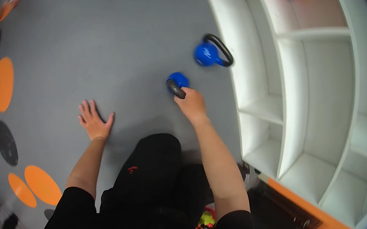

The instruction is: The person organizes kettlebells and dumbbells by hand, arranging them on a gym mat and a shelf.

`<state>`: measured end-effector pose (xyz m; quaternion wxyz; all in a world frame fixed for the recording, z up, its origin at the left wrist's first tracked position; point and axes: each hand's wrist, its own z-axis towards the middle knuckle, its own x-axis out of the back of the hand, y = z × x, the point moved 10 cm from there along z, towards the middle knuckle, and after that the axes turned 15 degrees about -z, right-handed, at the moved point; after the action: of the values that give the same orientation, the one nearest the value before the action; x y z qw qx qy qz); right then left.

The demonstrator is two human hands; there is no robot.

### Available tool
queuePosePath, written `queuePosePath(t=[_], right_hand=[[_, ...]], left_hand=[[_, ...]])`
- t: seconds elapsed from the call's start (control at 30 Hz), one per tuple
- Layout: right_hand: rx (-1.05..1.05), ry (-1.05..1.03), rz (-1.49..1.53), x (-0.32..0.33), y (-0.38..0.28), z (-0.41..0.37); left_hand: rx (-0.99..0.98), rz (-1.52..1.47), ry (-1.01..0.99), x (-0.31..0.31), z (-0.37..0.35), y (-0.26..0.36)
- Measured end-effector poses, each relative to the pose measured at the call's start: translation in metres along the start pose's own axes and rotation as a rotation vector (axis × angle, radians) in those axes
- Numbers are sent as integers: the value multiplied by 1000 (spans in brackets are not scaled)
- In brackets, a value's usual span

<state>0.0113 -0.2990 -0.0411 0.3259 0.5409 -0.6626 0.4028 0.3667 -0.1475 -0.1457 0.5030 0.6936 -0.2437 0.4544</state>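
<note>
A gym or exercise room, it seems: the right hand [192, 103] grips a round blue, black-handled kettlebell [179, 78]; beyond that grip is a second blue, black-handled kettlebell [205, 55], and rightward, white open-compartment shelving [324, 82].

You have a flat, smooth grey floor [111, 31] under your hands. Just past your right hand [192, 105], up and a bit to the right, a round blue kettlebell with a thick black loop handle [206, 54] rests on it, its handle to the right of the ball. A second blue kettlebell with a black handle [180, 78] is in that hand; you can't tell if it touches the floor. Well to the left of your left hand [95, 123], flat orange circles [3, 84] and flat black circles [7, 142] dot the grey.
</note>
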Motion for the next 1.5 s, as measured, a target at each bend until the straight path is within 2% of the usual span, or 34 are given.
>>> queuePosePath(t=[0.03,0.1,0.2,0.27,0.33,0.37,0.4,0.43,0.47,0.53,0.57,0.63,0.67,0.7,0.77,0.83,0.9,0.93,0.97,1.03,1.07,1.13,1.23,1.27,1.3,1.33,1.37,1.4,1.43,1.47,1.5], right_hand=[[-52,12,-2,0,21,-17],[-171,-76,359,-15,67,-64],[-264,-120,402,-12,129,-167],[-370,-163,291,8,167,-251],[-455,-5,341,39,203,-340],[-515,32,290,47,229,-382],[-698,-5,392,60,245,-429],[-690,93,388,61,275,-470],[-803,131,479,55,304,-513],[-915,292,557,52,348,-586],[-975,350,597,40,372,-617],[-1120,372,654,16,409,-665],[-1165,369,655,-8,434,-686],[-1172,378,683,-34,454,-699],[-1265,394,633,-84,495,-725],[-1299,372,594,-141,536,-738],[-1305,310,517,-198,568,-739],[-1302,271,464,-211,573,-735],[-1284,272,478,-241,580,-729],[-1322,223,374,-301,601,-722],[-1303,233,384,-302,613,-716],[-1619,466,442,-307,612,-757],[-1636,382,362,-289,608,-767],[-1626,383,368,-293,610,-764],[-1604,428,392,-302,611,-764],[-1575,478,409,-306,615,-763],[-1594,492,330,-308,617,-766],[-1600,509,248,-306,615,-762],[-1716,395,179,-263,580,-755],[-1768,354,41,-230,557,-744],[-1662,475,-100,-204,540,-726]], left_hand=[[-3,26,32,1,0,0],[-39,37,23,-2,-3,2],[-77,86,34,-6,-4,3],[-111,110,44,-15,-7,6],[-84,192,101,-10,-10,1],[-145,183,96,-12,-9,6],[-94,263,67,-17,-9,-4],[-45,339,44,-22,-6,-11],[-99,323,47,-28,-2,-7],[-16,334,5,-33,4,-26],[-51,325,7,-29,5,-21],[-4,325,-257,-31,14,-31],[-132,255,-348,-39,30,-48],[-259,191,-439,-41,42,-65],[-322,33,-594,-23,33,-75],[-275,206,-662,6,10,-87],[-92,196,-845,41,-33,-89],[-97,258,-878,53,-43,-97],[-100,318,-910,67,-53,-116],[59,231,-1015,83,-68,-157],[130,170,-1029,90,-80,-166],[144,208,-1031,106,-93,-171],[120,182,-1040,89,-85,-164],[39,253,-1013,79,-85,-143],[-31,322,-987,76,-87,-128],[-43,247,-985,53,-76,-128],[-48,167,-976,33,-65,-130],[-95,217,-939,27,-68,-101],[-93,269,-922,19,-66,-78],[4,269,-883,11,-57,-72],[20,365,-866,3,-48,-61]])
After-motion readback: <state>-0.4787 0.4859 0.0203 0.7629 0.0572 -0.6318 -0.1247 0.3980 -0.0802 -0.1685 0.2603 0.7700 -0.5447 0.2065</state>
